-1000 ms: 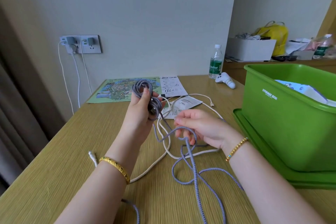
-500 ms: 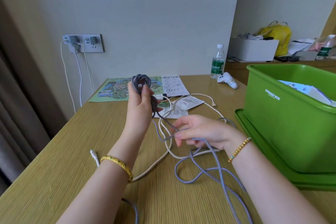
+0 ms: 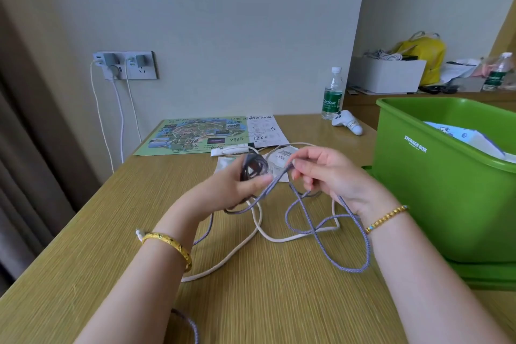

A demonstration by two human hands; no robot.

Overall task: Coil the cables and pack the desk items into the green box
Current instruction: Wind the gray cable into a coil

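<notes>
Now the left hand (image 3: 237, 184) grips the purple cable's (image 3: 307, 220) coil; the right hand (image 3: 329, 173) pinches the next loop, which should be laid evenly and clear of the white cable (image 3: 251, 243).

The coil (image 3: 252, 167) in the left hand (image 3: 237, 186) is blurry, so its loops cannot be counted. The purple cable (image 3: 310, 227) runs off the bottom edge. The right edge of the frame cuts off the green box (image 3: 435, 176). The box wall hides most of the papers (image 3: 463, 137) inside.
</notes>
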